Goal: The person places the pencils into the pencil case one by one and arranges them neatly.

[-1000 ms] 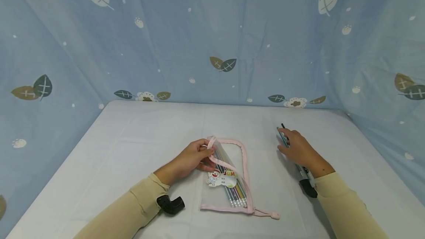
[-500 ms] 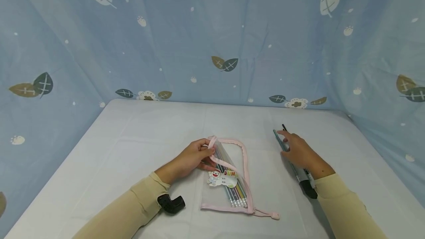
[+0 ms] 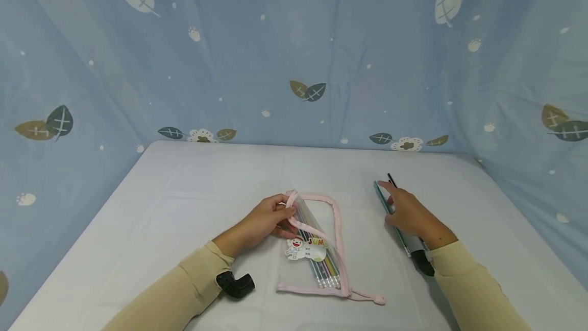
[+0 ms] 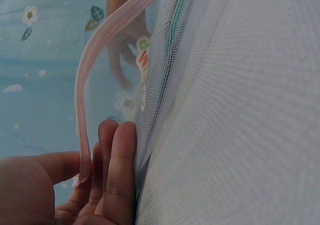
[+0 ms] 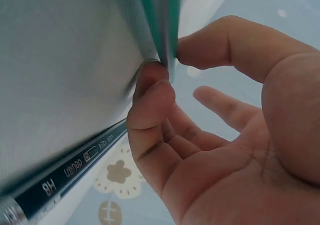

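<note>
My left hand [image 3: 264,218] pinches the pink edge of a see-through mesh pencil pouch [image 3: 294,275], lifting its corner so the mouth gapes. Several pencils [image 3: 325,268] lie inside, partly behind a cartoon label [image 3: 305,250]. At the right, my right hand [image 3: 409,213] holds a teal pencil [image 3: 381,197] between thumb and fingertips; the right wrist view shows the teal pencil [image 5: 174,15] blurred at close range. Beside it a dark pencil [image 5: 70,170] marked HB lies on the white cloth, mostly hidden by the hand in the head view.
A white cloth [image 3: 206,183] covers the table. Blue leaf-print fabric [image 3: 257,55] hangs behind it and along both sides. The pouch's pink zipper pull [image 3: 374,299] lies out to the right. Black wrist cameras [image 3: 235,284] sit at both cuffs.
The right hand has shifted slightly left with the teal pencil, whose tip now stands farther from the dark pencil. The left hand and the pouch have stayed put.
</note>
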Motion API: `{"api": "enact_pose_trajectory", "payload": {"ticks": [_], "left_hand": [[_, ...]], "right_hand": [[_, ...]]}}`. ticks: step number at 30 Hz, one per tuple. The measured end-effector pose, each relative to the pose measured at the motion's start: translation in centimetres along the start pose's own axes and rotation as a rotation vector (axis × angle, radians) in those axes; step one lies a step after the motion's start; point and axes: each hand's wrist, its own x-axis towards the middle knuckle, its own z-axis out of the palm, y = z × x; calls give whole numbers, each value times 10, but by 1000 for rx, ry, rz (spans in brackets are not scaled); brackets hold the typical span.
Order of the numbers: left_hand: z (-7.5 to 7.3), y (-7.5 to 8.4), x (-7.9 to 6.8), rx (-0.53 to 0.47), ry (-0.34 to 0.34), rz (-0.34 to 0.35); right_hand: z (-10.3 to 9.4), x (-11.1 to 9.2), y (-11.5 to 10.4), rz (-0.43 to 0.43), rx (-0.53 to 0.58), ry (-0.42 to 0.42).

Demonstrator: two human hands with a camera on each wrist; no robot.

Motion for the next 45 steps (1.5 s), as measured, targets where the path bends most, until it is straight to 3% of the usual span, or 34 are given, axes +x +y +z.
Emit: {"api": "enact_pose_trajectory", "payload": {"ticks": [6, 26, 45], "left_hand": [[0, -1, -1, 0, -3, 4], [0, 1, 0, -7, -4, -3], [0, 0, -1, -11, -3, 3]], "right_hand": [[-2, -1, -2, 16, -3, 9], [-8, -1, -6, -77, 69, 156], [-6, -6, -19, -124, 306, 141]]}}
